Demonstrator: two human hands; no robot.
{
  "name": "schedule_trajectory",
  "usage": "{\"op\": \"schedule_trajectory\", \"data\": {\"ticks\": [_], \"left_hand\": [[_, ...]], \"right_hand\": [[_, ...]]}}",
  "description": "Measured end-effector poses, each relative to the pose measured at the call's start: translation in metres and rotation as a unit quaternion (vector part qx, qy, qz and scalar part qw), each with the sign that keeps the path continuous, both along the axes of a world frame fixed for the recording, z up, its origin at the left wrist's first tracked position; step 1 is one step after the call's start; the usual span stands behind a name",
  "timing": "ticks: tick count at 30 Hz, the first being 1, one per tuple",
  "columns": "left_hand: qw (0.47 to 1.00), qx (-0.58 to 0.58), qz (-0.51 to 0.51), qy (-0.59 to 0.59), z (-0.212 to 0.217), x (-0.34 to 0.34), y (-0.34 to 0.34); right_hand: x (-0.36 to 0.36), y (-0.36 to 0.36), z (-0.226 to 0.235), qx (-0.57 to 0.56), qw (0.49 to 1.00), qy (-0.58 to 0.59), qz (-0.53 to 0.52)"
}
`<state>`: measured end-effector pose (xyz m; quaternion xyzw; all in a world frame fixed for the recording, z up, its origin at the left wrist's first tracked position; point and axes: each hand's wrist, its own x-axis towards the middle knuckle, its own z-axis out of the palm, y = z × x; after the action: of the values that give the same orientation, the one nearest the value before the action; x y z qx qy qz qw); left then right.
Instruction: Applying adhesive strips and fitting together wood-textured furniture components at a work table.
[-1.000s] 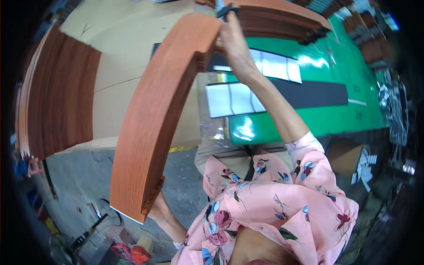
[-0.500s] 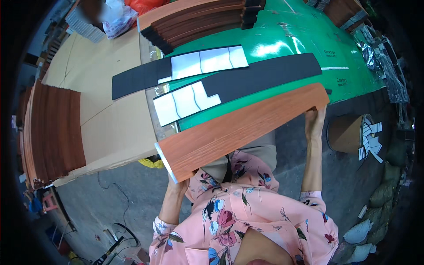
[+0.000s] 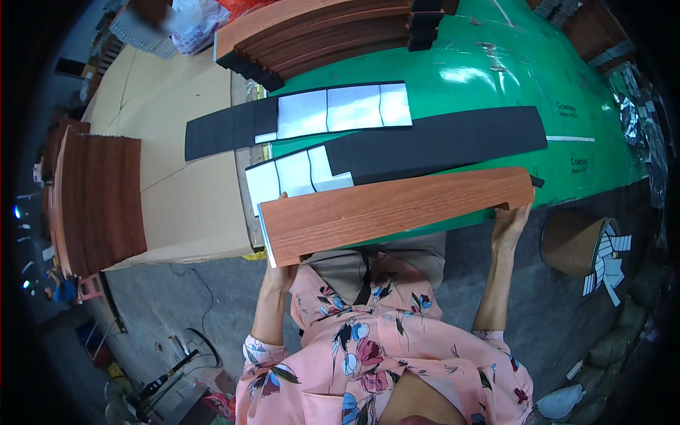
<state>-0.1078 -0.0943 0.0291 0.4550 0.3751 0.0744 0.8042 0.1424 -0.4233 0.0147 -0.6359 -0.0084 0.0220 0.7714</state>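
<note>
A long reddish-brown wood-grain plank (image 3: pixel 397 212) is held level in front of me, over the table's near edge. My left hand (image 3: pixel 283 273) grips its left end from below, with a fingertip showing above the top edge. At the other end, my right hand (image 3: pixel 511 219) is closed round the lower corner; a small black tab (image 3: pixel 537 181) sticks out there. Behind the plank lies a black strip (image 3: pixel 439 138) with white panels at its left end. A second black strip (image 3: pixel 219 134), farther back, has white panels on its right part. The plank's underside is hidden.
The table has a green cover (image 3: pixel 524 81) and brown cardboard (image 3: pixel 188 191) on the left. Stacks of brown planks stand at the back (image 3: pixel 326 39) and far left (image 3: pixel 103 198). A round bin (image 3: pixel 570 241) with white scraps stands on the floor at the right.
Both hands have carried the plank away from my body, its left end rising, so it lies more level and overlaps the nearer black strip's edge. The view has shifted slightly.
</note>
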Motion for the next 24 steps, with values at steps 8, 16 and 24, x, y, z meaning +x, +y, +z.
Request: {"op": "schedule_trajectory", "data": {"ticks": [8,16,24], "left_hand": [[0.975,0.181,-0.093,0.090,0.059,0.028,0.020],[0.934,0.349,-0.048,0.057,0.061,0.010,0.035],[0.801,0.543,-0.218,-0.124,0.079,0.004,0.058]], "right_hand": [[-0.010,-0.006,-0.018,-0.008,1.000,0.012,-0.022],[-0.003,0.010,0.014,-0.003,0.997,-0.011,-0.075],[0.021,-0.010,0.052,-0.127,0.961,-0.196,0.149]]}}
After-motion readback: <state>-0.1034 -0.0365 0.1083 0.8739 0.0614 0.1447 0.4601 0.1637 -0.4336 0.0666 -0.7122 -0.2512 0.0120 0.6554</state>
